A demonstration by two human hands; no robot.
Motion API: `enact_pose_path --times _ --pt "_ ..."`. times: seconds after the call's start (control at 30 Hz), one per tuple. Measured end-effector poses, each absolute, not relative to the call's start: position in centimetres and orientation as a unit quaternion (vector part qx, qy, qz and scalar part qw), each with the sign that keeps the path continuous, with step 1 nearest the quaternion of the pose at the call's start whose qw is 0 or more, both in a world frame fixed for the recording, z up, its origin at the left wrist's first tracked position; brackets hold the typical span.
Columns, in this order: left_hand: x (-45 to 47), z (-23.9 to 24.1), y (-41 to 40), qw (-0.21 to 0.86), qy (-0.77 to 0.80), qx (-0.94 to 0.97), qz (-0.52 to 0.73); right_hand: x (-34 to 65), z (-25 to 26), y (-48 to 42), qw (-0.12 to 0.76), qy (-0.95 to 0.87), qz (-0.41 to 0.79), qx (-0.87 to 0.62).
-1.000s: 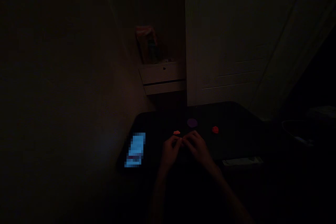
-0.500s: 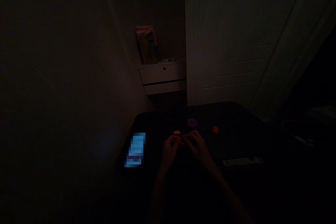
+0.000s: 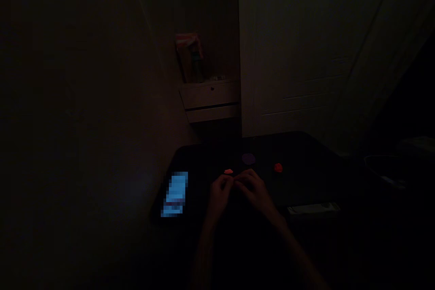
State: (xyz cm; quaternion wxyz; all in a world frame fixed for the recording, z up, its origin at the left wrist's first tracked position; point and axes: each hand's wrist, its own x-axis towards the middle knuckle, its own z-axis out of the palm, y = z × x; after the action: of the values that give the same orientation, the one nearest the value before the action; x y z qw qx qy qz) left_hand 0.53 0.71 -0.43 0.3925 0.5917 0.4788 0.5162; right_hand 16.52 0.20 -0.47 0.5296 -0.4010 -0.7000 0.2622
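The room is very dark. My left hand (image 3: 220, 192) and my right hand (image 3: 254, 190) meet over a black table (image 3: 306, 149), fingertips pinched together on something too small and dim to make out. Just beyond the fingers lies a small orange lump (image 3: 229, 171). A purple disc (image 3: 248, 159) sits farther back, and a red lump (image 3: 278, 168) lies to the right.
A lit phone screen (image 3: 175, 193) glows blue at the table's left edge. A pale flat strip (image 3: 312, 209) lies at the right front. Behind stand a wall, a white door (image 3: 306, 45) and a small drawer unit (image 3: 210, 99) with a carton (image 3: 190, 56) on top.
The picture has grown a little darker. Both hands stay together in the same spot, with only slight finger movement.
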Motion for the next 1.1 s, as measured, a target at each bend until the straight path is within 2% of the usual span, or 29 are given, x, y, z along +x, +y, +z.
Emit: enact_pose_path --times 0.27,0.8,1.1 --pt "0.52 -0.25 0.65 0.392 0.466 0.619 0.497 16.55 -0.42 0.29 0.54 -0.686 0.26 -0.413" --pt "0.54 -0.22 0.55 0.377 0.477 0.634 0.478 16.57 -0.85 0.17 0.5 -0.728 0.203 -0.422" --pt "0.66 -0.05 0.35 0.38 0.466 0.635 0.484 16.48 -0.77 0.19 0.514 -0.719 0.196 -0.425"
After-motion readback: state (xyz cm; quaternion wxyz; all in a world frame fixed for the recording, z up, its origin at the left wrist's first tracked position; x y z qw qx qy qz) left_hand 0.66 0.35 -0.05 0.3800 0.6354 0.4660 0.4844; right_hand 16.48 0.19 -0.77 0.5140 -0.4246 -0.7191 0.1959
